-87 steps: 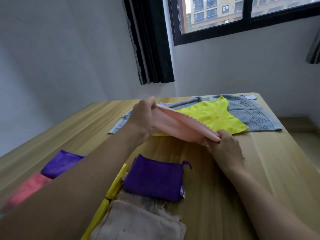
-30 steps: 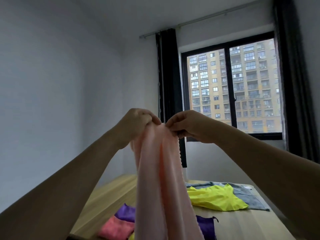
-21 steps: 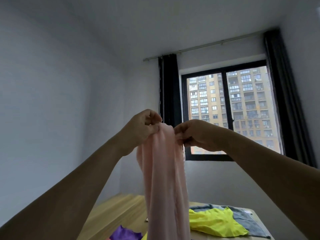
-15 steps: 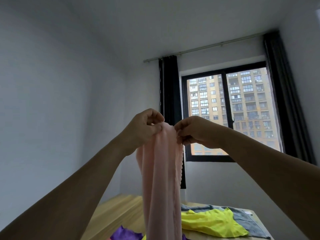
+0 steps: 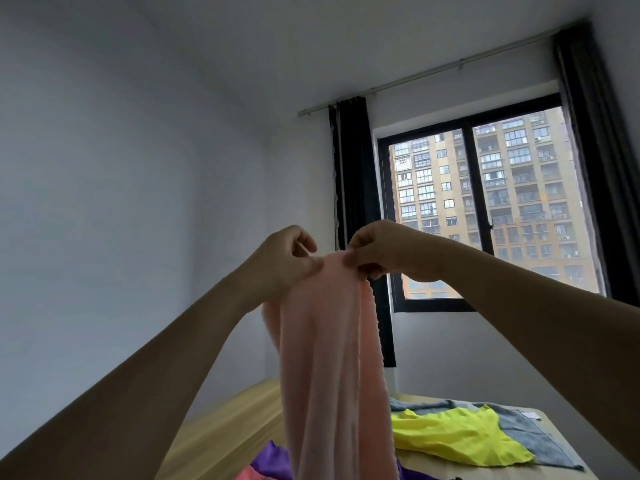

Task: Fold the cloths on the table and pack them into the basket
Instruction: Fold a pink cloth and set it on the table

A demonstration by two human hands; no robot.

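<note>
I am holding the pink cloth [image 5: 329, 358] up above the bench [image 5: 221, 427], my left hand [image 5: 284, 261] and right hand [image 5: 384, 251] pinching its top edge close together. Behind it, a yellow cloth [image 5: 453, 434] is lying on a grey towel [image 5: 533, 434].

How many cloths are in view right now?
5: pink cloth held up in both hands; yellow cloth on grey cloth; purple cloth and coral cloth at the bottom. Others may be hidden.

Window [image 5: 485, 216]: black-framed, at two o'clock, facing a tan high-rise [image 5: 512, 202].
Curtains [image 5: 356, 220]: dark, flanking the glass.
Curtain rod [image 5: 415, 77]: above.
Walls [image 5: 121, 202]: plain white.
</note>
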